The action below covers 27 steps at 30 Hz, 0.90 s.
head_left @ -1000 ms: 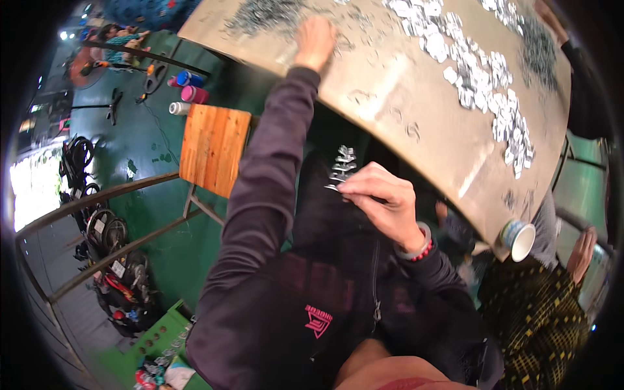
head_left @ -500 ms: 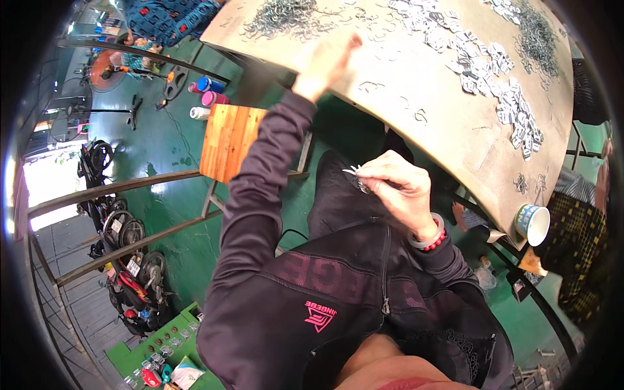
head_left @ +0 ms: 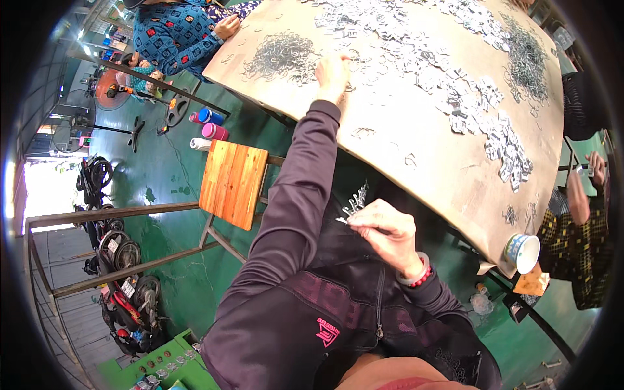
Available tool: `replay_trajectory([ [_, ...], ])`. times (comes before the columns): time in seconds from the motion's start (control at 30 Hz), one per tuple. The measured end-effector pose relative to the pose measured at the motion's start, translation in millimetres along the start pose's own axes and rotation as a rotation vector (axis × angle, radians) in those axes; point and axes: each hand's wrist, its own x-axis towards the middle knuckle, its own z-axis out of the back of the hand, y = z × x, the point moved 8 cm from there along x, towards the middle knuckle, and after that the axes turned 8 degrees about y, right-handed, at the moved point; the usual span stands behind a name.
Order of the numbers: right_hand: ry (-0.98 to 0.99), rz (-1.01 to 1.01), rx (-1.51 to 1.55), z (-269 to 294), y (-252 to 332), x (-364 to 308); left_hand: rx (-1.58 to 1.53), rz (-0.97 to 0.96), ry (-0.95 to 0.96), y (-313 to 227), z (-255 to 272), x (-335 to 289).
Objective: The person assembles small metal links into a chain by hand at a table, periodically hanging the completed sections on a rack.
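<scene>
The left hand [head_left: 333, 77] is just right of the pile of dark wire hooks [head_left: 283, 57] on the worktop [head_left: 442, 177], nearer to it than the right hand [head_left: 389, 229]. Its fingers are partly bent; whether they grip anything I cannot tell. The right hand, right of the pile and closer to the body, pinches a row of small metal pieces [head_left: 356, 203], long axis slanting away and rightward. Far right of the pile is a paper cup [head_left: 522, 253], no contents showing.
</scene>
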Motion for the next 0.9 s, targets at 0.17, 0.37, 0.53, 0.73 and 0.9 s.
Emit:
replay_trajectory([
  [0.17,0.034,-0.016,0.046,6,-10,9,0.22,0.0,0.268,-4,-24,15],
  [0.37,0.023,-0.064,0.008,6,-16,18,0.471,-0.268,0.353,-9,-55,-5],
  [0.53,-0.044,-0.114,-0.02,4,-12,12,-0.024,-0.271,-0.021,-16,15,-26],
  [0.73,-0.145,-0.216,0.116,2,-23,11,-0.658,-0.093,0.232,-46,86,-130],
  [0.9,-0.277,-0.261,0.19,16,-24,9,-0.77,-0.203,0.189,-100,159,-218],
])
